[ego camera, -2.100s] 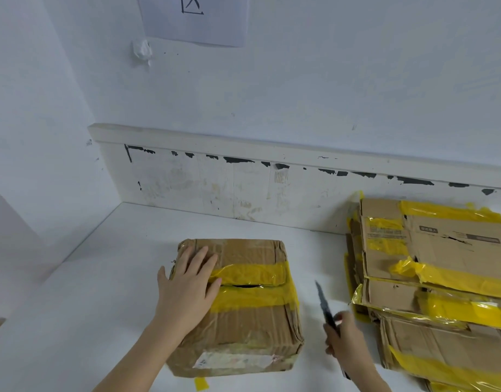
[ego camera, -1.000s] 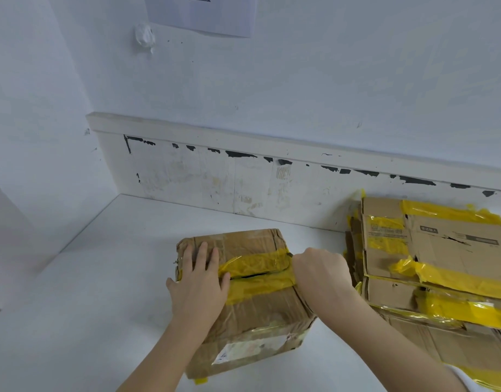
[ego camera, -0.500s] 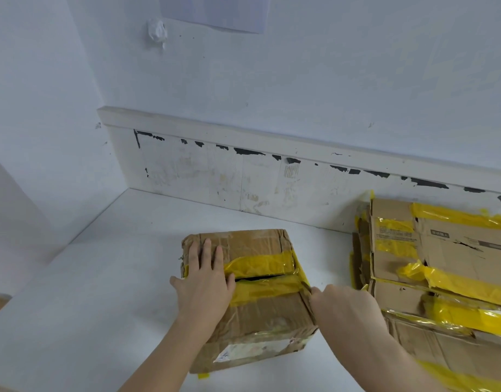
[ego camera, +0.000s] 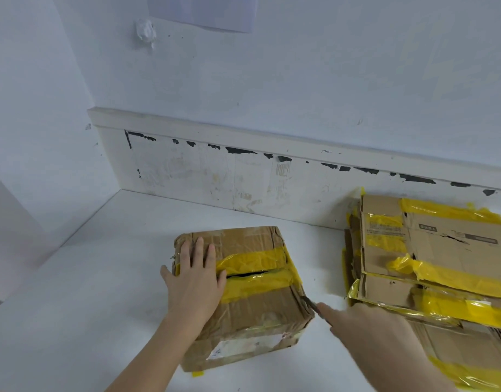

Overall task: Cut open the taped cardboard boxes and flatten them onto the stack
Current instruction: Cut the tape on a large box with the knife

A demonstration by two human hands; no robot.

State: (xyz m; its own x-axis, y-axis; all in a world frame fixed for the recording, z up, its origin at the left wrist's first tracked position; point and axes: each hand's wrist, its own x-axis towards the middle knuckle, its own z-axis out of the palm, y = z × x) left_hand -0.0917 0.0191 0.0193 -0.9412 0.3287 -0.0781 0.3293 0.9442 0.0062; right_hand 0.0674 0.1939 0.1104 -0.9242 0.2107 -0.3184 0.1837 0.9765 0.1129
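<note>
A brown cardboard box [ego camera: 260, 309] sealed with yellow tape [ego camera: 255, 260] sits on the white table. A dark slit runs through the tape along the top seam. My left hand [ego camera: 194, 281] lies flat on the box's top left, fingers straight. My right hand [ego camera: 365, 329] is at the box's right side and grips a knife; only a short piece of the blade [ego camera: 308, 302] shows, touching the box's top right edge. A stack of flattened boxes [ego camera: 441, 267] with yellow tape lies to the right.
A white wall with a chipped baseboard [ego camera: 271, 176] runs behind the table [ego camera: 88, 292]. A side wall closes off the left. A sheet of paper [ego camera: 204, 12] hangs on the wall above. The stack sits close to my right hand.
My right hand brought the knife from beside the box to its top right edge, then drew it toward me along that edge. The left hand stayed flat on the box.
</note>
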